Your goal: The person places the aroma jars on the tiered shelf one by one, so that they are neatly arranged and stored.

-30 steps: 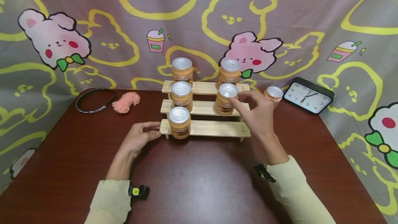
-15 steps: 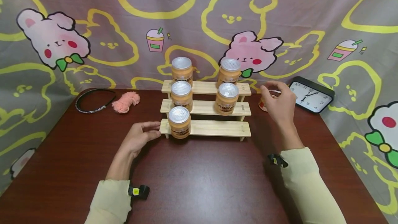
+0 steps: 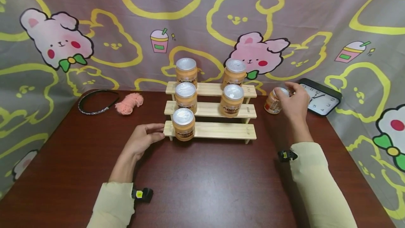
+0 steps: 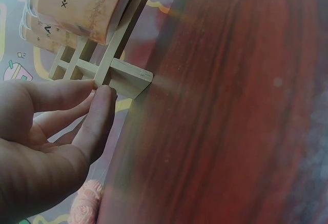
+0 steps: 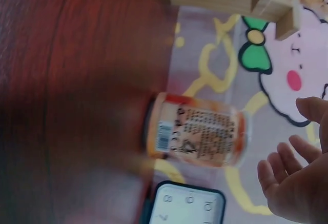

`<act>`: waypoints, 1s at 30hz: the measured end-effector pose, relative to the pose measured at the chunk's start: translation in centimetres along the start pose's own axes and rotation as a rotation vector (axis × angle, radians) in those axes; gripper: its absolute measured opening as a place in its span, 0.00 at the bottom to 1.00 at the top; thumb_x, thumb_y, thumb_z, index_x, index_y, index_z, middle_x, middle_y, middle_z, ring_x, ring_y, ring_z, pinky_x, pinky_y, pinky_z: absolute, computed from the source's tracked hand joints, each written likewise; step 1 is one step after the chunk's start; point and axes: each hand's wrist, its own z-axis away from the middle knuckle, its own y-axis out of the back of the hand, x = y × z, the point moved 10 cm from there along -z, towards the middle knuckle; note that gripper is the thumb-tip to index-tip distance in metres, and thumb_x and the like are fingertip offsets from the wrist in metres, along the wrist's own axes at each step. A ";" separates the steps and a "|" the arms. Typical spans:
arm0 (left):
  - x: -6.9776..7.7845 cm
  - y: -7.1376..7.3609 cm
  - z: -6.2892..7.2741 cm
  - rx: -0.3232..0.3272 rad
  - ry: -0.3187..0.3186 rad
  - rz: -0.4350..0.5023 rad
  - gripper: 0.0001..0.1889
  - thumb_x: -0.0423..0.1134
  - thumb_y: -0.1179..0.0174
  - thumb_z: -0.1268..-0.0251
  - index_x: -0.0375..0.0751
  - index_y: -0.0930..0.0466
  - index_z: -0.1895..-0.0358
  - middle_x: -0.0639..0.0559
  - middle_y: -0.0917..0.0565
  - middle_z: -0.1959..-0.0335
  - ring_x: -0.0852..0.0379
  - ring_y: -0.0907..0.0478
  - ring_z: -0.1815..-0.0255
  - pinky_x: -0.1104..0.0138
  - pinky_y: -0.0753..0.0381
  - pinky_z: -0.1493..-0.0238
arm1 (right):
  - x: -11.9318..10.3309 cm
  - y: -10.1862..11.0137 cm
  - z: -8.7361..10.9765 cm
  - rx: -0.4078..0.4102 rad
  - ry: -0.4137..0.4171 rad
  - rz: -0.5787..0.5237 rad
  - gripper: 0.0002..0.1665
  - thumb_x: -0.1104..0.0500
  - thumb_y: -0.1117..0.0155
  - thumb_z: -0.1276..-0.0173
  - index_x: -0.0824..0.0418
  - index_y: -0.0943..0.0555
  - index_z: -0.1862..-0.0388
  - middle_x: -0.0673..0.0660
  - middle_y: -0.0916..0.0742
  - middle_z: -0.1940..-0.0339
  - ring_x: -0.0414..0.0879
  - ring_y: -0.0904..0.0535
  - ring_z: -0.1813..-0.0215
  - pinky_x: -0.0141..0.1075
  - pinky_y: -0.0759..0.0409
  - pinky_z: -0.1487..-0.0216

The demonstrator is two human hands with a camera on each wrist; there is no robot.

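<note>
A three-tier wooden stand (image 3: 221, 130) stands on the table, bearing several orange jars with silvery lids. One jar (image 3: 184, 125) sits at the left of the lowest tier, another jar (image 3: 232, 102) at the right of the middle tier. My left hand (image 3: 141, 140) pinches the left end of the lowest board; in the left wrist view, its thumb and finger (image 4: 100, 121) meet at the board's end. To the stand's right, a separate jar (image 3: 272, 103) stands upright on the table. My right hand (image 3: 295, 103) is beside its lid, fingers spread apart from the jar (image 5: 200, 130) in the right wrist view.
A black-framed clock (image 3: 322, 103) leans just behind my right hand. Pink yarn (image 3: 129, 103) and a black headband (image 3: 83, 103) lie at the back left. A patterned cloth (image 3: 202, 17) hangs behind the table.
My right hand has left the jar at the right of the middle tier and moved right to the separate jar. The left hand stays at the stand's end.
</note>
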 end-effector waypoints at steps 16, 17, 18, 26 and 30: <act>-0.2 0.0 -0.2 0.007 0.017 -0.001 0.24 0.24 0.41 0.33 0.22 0.28 0.34 0.29 0.22 0.39 0.61 0.20 0.53 0.72 0.21 0.53 | 5.0 -2.1 -1.3 -0.147 -0.238 0.137 0.46 0.39 0.30 0.35 0.69 0.27 0.29 0.69 0.23 0.33 0.64 0.29 0.34 0.58 0.29 0.36; -0.2 0.0 -0.2 0.008 0.018 0.000 0.24 0.24 0.41 0.33 0.22 0.28 0.34 0.29 0.22 0.39 0.61 0.20 0.53 0.72 0.21 0.53 | 5.1 -2.2 -1.4 -0.152 -0.239 0.144 0.47 0.38 0.30 0.35 0.69 0.27 0.30 0.69 0.23 0.33 0.64 0.28 0.34 0.58 0.29 0.36; -0.2 0.0 -0.2 0.009 0.019 -0.002 0.24 0.24 0.41 0.33 0.22 0.28 0.34 0.29 0.22 0.39 0.61 0.20 0.53 0.72 0.21 0.53 | 5.2 -2.3 -1.4 -0.156 -0.239 0.150 0.47 0.38 0.29 0.36 0.69 0.26 0.30 0.69 0.22 0.33 0.64 0.28 0.35 0.58 0.29 0.36; -0.2 0.0 -0.2 0.005 0.015 -0.007 0.24 0.25 0.41 0.33 0.22 0.28 0.34 0.29 0.23 0.38 0.60 0.20 0.52 0.72 0.22 0.52 | 5.3 -2.6 -1.5 -0.176 -0.204 0.188 0.47 0.37 0.31 0.35 0.71 0.26 0.31 0.71 0.21 0.35 0.66 0.27 0.37 0.59 0.28 0.37; -0.3 0.1 -0.2 0.009 0.018 -0.004 0.24 0.25 0.41 0.33 0.23 0.28 0.34 0.29 0.23 0.38 0.60 0.20 0.52 0.72 0.22 0.53 | 5.3 -2.8 -1.4 -0.188 -0.191 0.187 0.48 0.37 0.30 0.35 0.71 0.27 0.30 0.71 0.21 0.36 0.66 0.26 0.38 0.59 0.27 0.38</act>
